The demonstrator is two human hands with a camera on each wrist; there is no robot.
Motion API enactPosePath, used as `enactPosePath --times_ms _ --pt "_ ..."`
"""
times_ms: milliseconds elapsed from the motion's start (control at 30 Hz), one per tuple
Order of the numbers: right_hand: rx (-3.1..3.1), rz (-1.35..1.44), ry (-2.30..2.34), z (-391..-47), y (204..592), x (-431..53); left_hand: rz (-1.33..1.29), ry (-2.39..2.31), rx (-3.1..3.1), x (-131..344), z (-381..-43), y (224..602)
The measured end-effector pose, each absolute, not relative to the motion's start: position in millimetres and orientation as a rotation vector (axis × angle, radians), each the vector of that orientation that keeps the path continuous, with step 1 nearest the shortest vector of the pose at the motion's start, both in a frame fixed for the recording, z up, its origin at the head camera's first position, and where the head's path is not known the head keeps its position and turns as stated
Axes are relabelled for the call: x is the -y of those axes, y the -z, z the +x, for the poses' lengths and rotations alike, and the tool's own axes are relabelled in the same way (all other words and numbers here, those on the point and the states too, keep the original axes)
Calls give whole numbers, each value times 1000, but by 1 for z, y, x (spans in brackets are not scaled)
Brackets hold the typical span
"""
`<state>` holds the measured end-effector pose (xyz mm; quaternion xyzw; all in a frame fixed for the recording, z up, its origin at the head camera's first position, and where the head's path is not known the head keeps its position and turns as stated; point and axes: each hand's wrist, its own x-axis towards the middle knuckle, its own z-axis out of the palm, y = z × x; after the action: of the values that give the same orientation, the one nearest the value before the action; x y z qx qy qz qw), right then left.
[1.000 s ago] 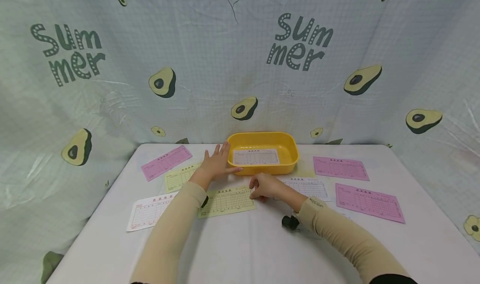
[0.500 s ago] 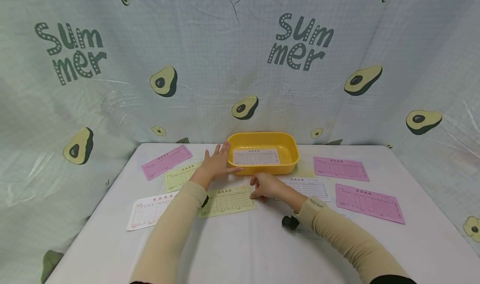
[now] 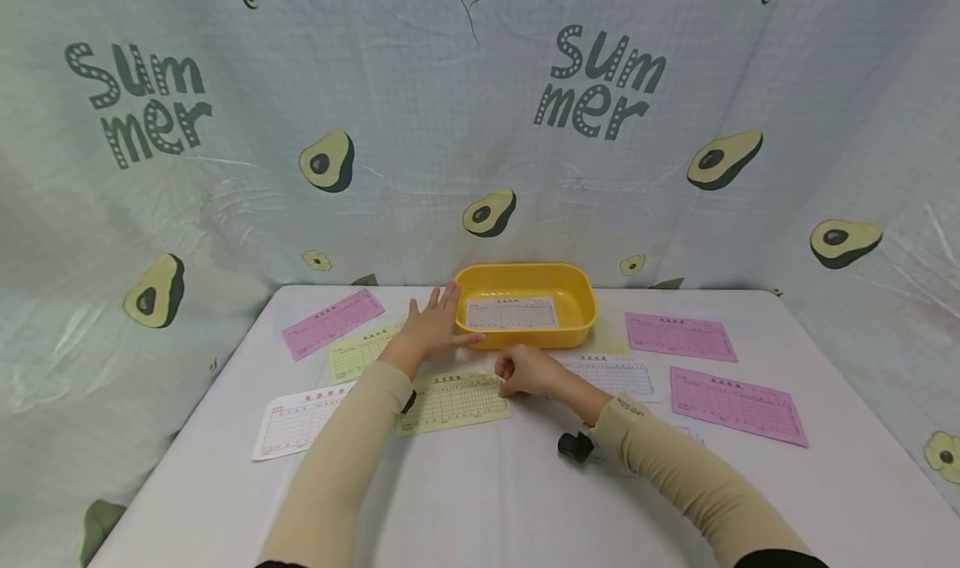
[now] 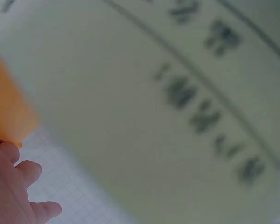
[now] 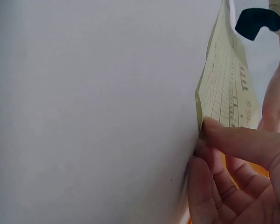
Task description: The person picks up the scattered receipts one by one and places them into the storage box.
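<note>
My left hand [image 3: 435, 330] has its fingers spread against the left end of the yellow plastic tray [image 3: 532, 340], with the thumb along its front. A white printed form [image 3: 512, 313] lies inside the tray. My right hand [image 3: 531, 372] pinches the right edge of a yellow printed form [image 3: 453, 405] lying on the table. In the right wrist view, the thumb [image 5: 240, 143] is on top of that form's edge and the fingers are curled below it. Close in front of the left wrist camera is a blurred yellowish sheet [image 4: 112, 102] with dark print.
Pink forms [image 3: 681, 336] lie to the right, with a white form [image 3: 615, 376] partly under the right wrist. Farther left are another pink form [image 3: 333, 324], a yellow form [image 3: 363, 355] and a white form [image 3: 300, 422]. A patterned curtain [image 3: 405, 118] hangs behind the table.
The right hand's fingertips have shifted very slightly at the yellow form's right edge. The left hand and the tray have stayed in place.
</note>
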<state>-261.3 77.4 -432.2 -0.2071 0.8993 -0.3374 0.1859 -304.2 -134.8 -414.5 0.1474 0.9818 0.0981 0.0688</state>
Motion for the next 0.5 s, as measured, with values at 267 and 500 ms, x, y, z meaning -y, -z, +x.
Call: enactPosePath --times_ms 267,500 --pt "-2511 -592 1007 -256 433 -81 446 -297 -2945 135 -305 414" --pt "-2495 -606 1095 -254 431 -90 435 -267 -2938 135 -307 413"
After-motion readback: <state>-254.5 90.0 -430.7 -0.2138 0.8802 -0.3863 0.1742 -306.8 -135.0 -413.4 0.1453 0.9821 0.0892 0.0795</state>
